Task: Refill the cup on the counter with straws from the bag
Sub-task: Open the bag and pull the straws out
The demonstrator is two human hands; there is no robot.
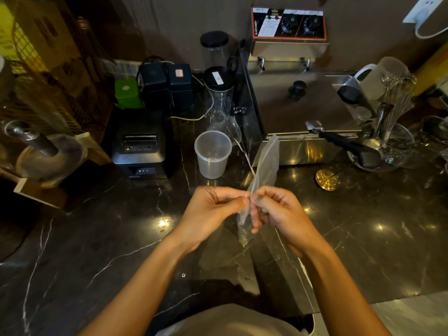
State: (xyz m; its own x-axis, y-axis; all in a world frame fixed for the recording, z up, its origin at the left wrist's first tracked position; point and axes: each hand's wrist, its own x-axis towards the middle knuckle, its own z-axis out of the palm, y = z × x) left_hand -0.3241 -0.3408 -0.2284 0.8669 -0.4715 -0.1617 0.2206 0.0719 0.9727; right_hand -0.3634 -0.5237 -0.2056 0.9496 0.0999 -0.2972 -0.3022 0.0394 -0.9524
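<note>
1. Head view, progress: I judge the task barely begun. The cup (212, 154) stands upright on the counter (97, 238) toward its back edge, just in front of a glass carafe (219, 105) and between the black receipt printer (143, 144) and the steel fryer (298, 105). I see through its clear wall to the bottom, and no straws are in it.

2. Head view, the bag: the bag (263, 163) is off the counter, held over the middle of it, nearer the front edge than the cup is. It is clear, thin and long, running from my hands up and away toward the fryer's front. I cannot make out individual straws inside; the plastic is too pale and creased to tell.

3. Head view, left grip: my left hand (213, 212) has its fingers curled in, thumb and forefinger pinching the bag's edge where the two hands meet.

4. Head view, right grip: my right hand (278, 212) is curled likewise, its fingertips (253, 221) pinching the same edge from the other side, with the bag's lower end hanging beneath them.

5. What is left, as I judge it: opening the bag, drawing the straws out, and standing them in the cup. None of that shows as done yet.
</note>
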